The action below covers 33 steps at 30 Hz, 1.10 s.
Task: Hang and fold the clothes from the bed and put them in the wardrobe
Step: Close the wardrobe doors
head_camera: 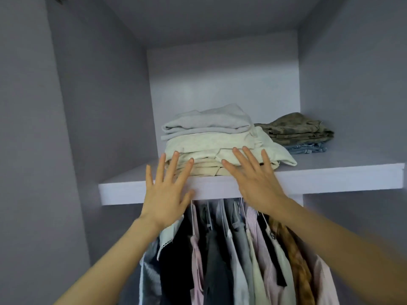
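We see the pale lilac wardrobe shelf (330,175) carrying a tall stack of folded cream and grey garments (211,142) close to its front edge, left of centre — the biggest risk. The stack leans a little, and its lowest cream layer reaches the very lip; an uneven shove could, we judge, slide the upper grey pieces off the back or tip the pile forward onto the row of hung shirts on hangers (242,249) below. Toward the shelf's right rear sits a smaller pile of folded olive and blue denim clothes (297,133), just beside the stack; pushing too far sideways might crumple it.

Our left hand (167,190) is open, fingers spread, tips at the stack's left front. Our right hand (253,175) is likewise flat and splayed — palm forward against the stack's front face, gripping nothing.
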Motion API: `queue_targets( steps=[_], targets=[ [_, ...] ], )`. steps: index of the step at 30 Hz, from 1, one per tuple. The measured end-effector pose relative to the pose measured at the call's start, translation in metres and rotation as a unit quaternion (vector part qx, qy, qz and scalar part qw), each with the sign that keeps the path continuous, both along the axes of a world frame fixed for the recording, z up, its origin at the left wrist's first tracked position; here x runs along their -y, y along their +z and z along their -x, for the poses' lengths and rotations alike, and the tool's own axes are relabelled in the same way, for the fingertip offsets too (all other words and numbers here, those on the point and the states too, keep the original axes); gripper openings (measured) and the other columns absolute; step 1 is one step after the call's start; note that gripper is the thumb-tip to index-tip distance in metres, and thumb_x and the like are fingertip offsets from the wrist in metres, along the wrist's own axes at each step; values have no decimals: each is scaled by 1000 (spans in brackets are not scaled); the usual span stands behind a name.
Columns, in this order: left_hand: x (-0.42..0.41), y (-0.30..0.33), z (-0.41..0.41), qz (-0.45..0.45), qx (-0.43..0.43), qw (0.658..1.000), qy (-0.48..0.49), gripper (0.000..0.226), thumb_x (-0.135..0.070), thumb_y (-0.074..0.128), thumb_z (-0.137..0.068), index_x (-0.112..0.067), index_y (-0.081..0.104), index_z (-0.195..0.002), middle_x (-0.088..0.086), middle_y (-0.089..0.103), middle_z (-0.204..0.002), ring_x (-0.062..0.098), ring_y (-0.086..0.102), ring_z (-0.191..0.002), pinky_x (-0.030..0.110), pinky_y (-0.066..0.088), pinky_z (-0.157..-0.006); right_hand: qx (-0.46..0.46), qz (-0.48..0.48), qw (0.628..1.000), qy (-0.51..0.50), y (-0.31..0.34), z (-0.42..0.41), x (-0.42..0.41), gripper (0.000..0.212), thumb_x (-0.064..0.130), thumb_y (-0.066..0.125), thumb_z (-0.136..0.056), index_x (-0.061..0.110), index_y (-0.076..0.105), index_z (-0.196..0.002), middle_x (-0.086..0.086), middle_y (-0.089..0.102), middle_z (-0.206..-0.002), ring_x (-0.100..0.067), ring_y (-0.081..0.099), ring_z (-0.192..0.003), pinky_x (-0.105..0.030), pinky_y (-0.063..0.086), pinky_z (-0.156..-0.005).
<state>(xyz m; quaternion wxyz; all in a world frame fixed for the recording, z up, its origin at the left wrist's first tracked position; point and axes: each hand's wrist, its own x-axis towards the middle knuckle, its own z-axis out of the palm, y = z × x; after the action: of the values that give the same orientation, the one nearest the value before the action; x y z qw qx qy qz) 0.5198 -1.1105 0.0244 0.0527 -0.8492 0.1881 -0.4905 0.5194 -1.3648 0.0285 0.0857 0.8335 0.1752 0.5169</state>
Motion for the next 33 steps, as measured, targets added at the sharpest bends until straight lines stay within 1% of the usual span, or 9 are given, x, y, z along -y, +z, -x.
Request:
queue_targets(
  steps=[6,9,14,19,23,25,27,29,33],
  targets=[
    [14,-101,124,199,-82,976,-13,55,-36,35,-82,-22,39,-135,16,37,-145,34,20,-137,60,25,-105,-122,-116,979,116,-103,116,-9,45,22,33,-84,17,49,-126,-10,54,-130,-23,39,-123,-55,42,-99],
    [2,-143,200,233,-101,967,-1,44,-32,40,-80,-18,55,-119,14,49,-134,30,32,-128,60,36,-98,-241,-156,939,189,-141,177,-20,48,27,28,-88,13,59,-122,-2,60,-119,-19,54,-109,-30,46,-92],
    [-71,-155,316,305,-55,948,70,36,-29,41,-83,-14,69,-99,5,64,-113,23,51,-101,34,39,-82,-323,-161,880,307,-154,239,-74,35,10,43,-90,14,61,-120,3,66,-110,-12,61,-95,-18,44,-77],
    [-156,-121,385,292,65,934,196,34,-23,44,-82,-7,66,-102,14,59,-113,34,50,-100,44,41,-81,-324,-134,842,409,-138,275,-171,40,21,34,-89,17,62,-118,5,66,-106,-17,62,-93,-33,53,-71],
    [-194,-103,402,337,92,901,257,55,-17,58,-79,-8,46,-132,18,41,-139,33,37,-122,46,35,-92,-305,-106,826,463,-121,296,-239,41,17,36,-88,15,59,-123,2,61,-116,-16,54,-102,-34,48,-74],
    [-209,-94,402,449,-18,875,179,67,-20,62,-83,-13,32,-143,10,39,-146,28,37,-131,42,34,-103,-303,-98,817,480,-115,305,-267,39,15,37,-92,15,56,-126,2,57,-122,-17,52,-106,-33,46,-76],
    [-216,-91,399,546,-116,827,69,52,-30,61,-80,-24,44,-129,-1,60,-124,21,56,-114,38,46,-96,-318,-99,809,485,-113,308,-284,37,13,40,-95,17,52,-130,4,52,-127,-16,52,-109,-31,44,-78],
    [-214,-93,405,543,-108,832,41,34,-34,55,-79,-28,51,-112,-8,66,-102,16,63,-94,37,51,-86,-330,-134,791,498,-115,311,-293,37,15,40,-95,19,51,-130,7,52,-125,-14,54,-108,-31,47,-81],
    [-182,-103,420,490,-111,862,-67,33,-28,48,-89,-44,50,-117,-17,66,-103,5,63,-89,11,46,-74,-320,-260,742,529,-120,312,-283,43,33,31,-91,20,53,-127,11,57,-114,-3,56,-100,-29,48,-85]
  ],
)
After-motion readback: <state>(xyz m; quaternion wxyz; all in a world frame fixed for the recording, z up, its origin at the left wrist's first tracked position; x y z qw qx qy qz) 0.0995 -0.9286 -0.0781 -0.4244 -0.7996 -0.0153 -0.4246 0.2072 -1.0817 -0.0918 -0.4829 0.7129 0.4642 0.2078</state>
